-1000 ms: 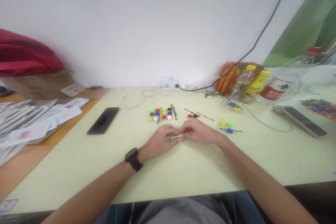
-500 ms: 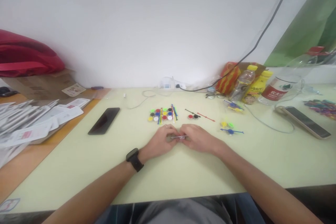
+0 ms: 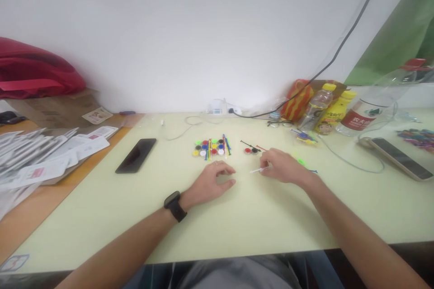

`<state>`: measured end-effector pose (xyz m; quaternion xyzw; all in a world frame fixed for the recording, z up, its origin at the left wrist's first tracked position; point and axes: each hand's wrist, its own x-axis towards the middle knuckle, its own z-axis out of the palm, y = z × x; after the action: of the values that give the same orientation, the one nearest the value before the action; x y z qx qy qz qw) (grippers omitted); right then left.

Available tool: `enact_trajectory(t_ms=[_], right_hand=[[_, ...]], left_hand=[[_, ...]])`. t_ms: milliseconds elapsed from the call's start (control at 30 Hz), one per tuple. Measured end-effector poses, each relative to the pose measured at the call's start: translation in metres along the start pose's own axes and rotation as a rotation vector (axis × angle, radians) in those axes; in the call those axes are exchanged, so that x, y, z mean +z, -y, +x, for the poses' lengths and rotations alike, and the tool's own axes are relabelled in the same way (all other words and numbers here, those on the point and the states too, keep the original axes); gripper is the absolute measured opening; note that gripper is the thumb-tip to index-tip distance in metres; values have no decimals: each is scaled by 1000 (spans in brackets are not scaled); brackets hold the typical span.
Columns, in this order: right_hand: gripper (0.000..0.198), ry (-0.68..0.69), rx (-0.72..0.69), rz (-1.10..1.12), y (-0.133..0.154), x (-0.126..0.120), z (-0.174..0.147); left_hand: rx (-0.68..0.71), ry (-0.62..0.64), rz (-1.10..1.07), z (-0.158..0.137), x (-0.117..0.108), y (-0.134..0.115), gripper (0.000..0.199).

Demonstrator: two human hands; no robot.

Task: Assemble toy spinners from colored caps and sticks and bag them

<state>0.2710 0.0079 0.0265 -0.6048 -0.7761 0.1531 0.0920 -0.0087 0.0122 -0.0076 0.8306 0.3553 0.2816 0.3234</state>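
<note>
My right hand (image 3: 280,165) pinches a white arrow spinner (image 3: 257,170), its tip pointing left; the rest is hidden by the fingers. To its left, my left hand (image 3: 217,181) rests over the table with thumb and fingers apart and nothing between them. Beyond the hands lies a group of coloured discs (image 3: 214,152) with several arrow sticks (image 3: 227,145) among them. A red disc (image 3: 248,150) and a black disc (image 3: 254,151) sit beside a black arrow (image 3: 249,145). Partly covered by my right hand are a red arrow (image 3: 260,147) and a green piece (image 3: 301,162).
A dark phone (image 3: 136,156) lies at left, another phone (image 3: 402,158) at right. Bottles (image 3: 364,117), a bagged blue-and-yellow piece (image 3: 305,137) and glasses (image 3: 280,123) stand or lie behind. White packets (image 3: 37,158) cover the left side. A cable (image 3: 349,34) hangs along the wall.
My hands have parted. My right hand has moved right with the white spinner, now over the pieces there; my left hand stayed near its place and its fingers opened.
</note>
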Motion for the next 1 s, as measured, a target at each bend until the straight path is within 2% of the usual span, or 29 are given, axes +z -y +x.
enact_trajectory(t_ms=[200, 400, 567, 667, 800, 1000], right_hand=[[6, -96, 64, -171, -37, -8, 5], [7, -40, 82, -153, -50, -23, 5], [16, -49, 8, -10, -53, -39, 15], [13, -104, 58, -67, -51, -33, 29], [11, -138, 122, -139, -47, -10, 44], [11, -267, 123, -146, -50, 2, 48]], left_hand=[[12, 14, -1, -1, 0, 1, 16], [34, 28, 3, -1, -1, 0, 16], [27, 36, 5, -1, -1, 1, 16], [31, 35, 0, -1, -1, 1, 16], [41, 28, 12, -1, -1, 2, 15], [47, 24, -17, -1, 0, 3, 15]])
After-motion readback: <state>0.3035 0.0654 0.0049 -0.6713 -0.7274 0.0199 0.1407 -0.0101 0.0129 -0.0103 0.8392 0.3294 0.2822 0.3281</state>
